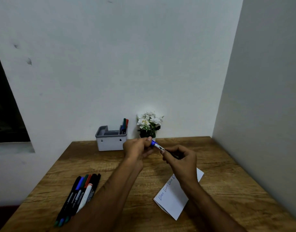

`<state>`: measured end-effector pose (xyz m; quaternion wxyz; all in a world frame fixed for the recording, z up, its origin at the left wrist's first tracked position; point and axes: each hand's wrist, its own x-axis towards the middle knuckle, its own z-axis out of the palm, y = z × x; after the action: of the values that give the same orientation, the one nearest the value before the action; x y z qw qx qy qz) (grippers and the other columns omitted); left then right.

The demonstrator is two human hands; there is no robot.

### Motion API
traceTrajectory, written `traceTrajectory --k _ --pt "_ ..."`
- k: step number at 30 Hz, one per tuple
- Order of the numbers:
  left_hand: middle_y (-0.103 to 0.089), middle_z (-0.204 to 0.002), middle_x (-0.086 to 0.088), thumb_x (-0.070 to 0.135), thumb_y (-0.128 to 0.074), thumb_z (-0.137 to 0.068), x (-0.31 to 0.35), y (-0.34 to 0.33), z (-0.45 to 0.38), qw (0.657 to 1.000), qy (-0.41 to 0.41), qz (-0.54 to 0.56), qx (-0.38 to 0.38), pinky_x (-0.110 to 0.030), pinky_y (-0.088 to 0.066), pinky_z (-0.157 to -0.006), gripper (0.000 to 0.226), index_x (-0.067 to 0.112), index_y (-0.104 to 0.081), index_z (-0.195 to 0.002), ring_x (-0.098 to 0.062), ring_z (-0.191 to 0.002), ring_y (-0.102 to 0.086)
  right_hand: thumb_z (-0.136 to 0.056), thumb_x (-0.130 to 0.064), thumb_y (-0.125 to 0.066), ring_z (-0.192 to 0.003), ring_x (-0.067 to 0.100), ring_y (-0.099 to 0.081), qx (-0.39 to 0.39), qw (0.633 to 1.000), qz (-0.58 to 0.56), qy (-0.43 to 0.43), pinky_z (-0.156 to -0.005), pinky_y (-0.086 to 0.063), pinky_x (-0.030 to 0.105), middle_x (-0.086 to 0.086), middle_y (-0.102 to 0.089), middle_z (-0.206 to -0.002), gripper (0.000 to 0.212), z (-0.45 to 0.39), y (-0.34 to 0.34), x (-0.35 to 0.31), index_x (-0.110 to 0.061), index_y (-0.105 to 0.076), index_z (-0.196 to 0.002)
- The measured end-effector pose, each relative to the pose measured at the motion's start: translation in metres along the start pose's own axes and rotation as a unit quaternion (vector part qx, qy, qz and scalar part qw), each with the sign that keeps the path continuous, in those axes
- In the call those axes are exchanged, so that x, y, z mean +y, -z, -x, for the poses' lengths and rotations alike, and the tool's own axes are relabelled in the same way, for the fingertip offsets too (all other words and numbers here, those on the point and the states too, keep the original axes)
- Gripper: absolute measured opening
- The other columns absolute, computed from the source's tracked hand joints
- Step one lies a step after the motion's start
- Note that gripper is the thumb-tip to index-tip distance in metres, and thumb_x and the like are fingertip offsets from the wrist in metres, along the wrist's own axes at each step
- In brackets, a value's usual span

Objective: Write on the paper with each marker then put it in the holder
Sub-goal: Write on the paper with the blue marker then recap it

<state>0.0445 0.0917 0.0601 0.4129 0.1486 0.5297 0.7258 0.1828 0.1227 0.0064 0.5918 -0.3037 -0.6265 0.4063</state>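
A blue-capped marker (158, 146) is held in the air between both hands above the wooden table (227, 173). My left hand (138, 149) pinches its blue cap end. My right hand (180, 160) grips the dark barrel. The white paper (173, 200), with blue writing along its left edge, lies on the table below my right forearm. The grey-and-white holder (110, 139) stands at the table's back edge against the wall, with a few markers (125, 125) upright in its right compartment. Several loose markers (80, 195) lie in a bunch at the table's left front.
A small pot of white flowers (149, 124) stands just right of the holder, close behind my hands. White walls close off the back and the right side of the table. A dark window is at the far left.
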Motion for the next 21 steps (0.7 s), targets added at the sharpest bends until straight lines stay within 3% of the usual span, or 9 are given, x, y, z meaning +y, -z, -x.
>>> traceTrajectory --k 5,9,13,17,21 --pt "-0.072 -0.076 -0.014 -0.010 -0.073 -0.079 -0.001 -0.002 -0.003 1.000 -0.020 0.017 0.017 -0.036 -0.062 -0.068 0.007 -0.005 -0.072 -0.085 -0.024 -0.072 -0.069 -0.081 0.006 -0.080 -0.059 0.017 -0.069 0.004 0.999 -0.037 0.010 -0.061 -0.058 0.033 0.010 -0.073 -0.064 0.011 -0.001 -0.010 -0.001 -0.002 -0.076 -0.075" --pt "-0.072 -0.080 -0.015 -0.011 -0.071 -0.081 -0.002 0.002 -0.008 0.999 -0.021 0.026 0.021 -0.035 -0.062 -0.068 0.009 -0.004 -0.073 -0.085 -0.023 -0.072 -0.069 -0.081 0.006 -0.080 -0.058 0.018 -0.067 0.003 0.998 -0.068 0.009 -0.059 -0.056 0.030 0.015 -0.072 -0.063 0.008 -0.002 -0.016 0.000 0.003 -0.075 -0.076" --pt "-0.071 -0.092 -0.018 -0.014 -0.070 -0.080 -0.004 0.006 -0.008 0.999 -0.037 0.036 0.005 -0.037 -0.062 -0.068 0.022 -0.001 -0.069 -0.099 -0.027 -0.082 -0.071 -0.082 0.006 -0.079 -0.058 0.020 -0.065 0.009 0.997 -0.079 0.003 -0.060 -0.056 0.032 0.023 -0.069 -0.066 0.008 -0.005 -0.028 0.006 0.007 -0.072 -0.077" --pt "-0.072 -0.095 -0.017 -0.016 -0.078 -0.070 -0.004 0.008 -0.008 0.996 -0.093 -0.014 0.003 -0.036 -0.062 -0.069 0.046 0.008 -0.066 -0.108 -0.030 -0.088 -0.073 -0.086 0.001 -0.078 -0.066 0.022 -0.073 -0.016 0.999 -0.050 0.008 -0.065 -0.061 0.035 0.012 -0.075 -0.075 0.005 -0.013 -0.040 0.010 0.000 -0.073 -0.085" --pt "-0.072 -0.092 -0.007 -0.018 -0.074 -0.071 0.011 0.021 -0.017 0.982 -0.174 -0.069 0.034 -0.036 -0.063 -0.073 0.053 0.015 -0.066 -0.111 -0.020 -0.083 -0.073 -0.092 -0.020 -0.077 -0.083 0.015 -0.074 -0.097 0.994 0.046 0.021 -0.074 -0.061 0.033 -0.002 -0.078 -0.088 0.009 -0.017 -0.047 0.017 -0.017 -0.080 -0.100"
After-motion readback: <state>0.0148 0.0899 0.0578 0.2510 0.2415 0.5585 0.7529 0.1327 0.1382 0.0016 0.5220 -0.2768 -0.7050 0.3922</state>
